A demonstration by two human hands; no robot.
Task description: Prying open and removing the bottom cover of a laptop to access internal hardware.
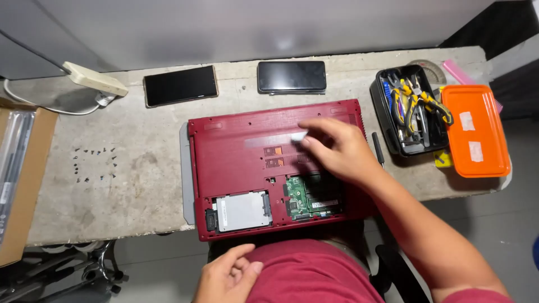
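A red laptop [236, 151] lies upside down on the concrete table, its bottom cover panel off. The open bay shows a silver drive [242, 211] on the left and a green circuit board [303, 196] on the right. My right hand [337, 148] rests on the laptop's underside near the vents, its fingertips on a pale strip. Whether the fingers pinch anything is unclear. My left hand [227, 275] sits below the table edge against my red shirt, fingers loosely curled, holding nothing.
Several small screws [94, 164] lie in rows at the left. Two dark phones [179, 85] [292, 76] lie behind the laptop. A black tool tray [410, 109], an orange lid [475, 130] and a screwdriver [378, 148] are at the right. A cardboard box [19, 179] stands far left.
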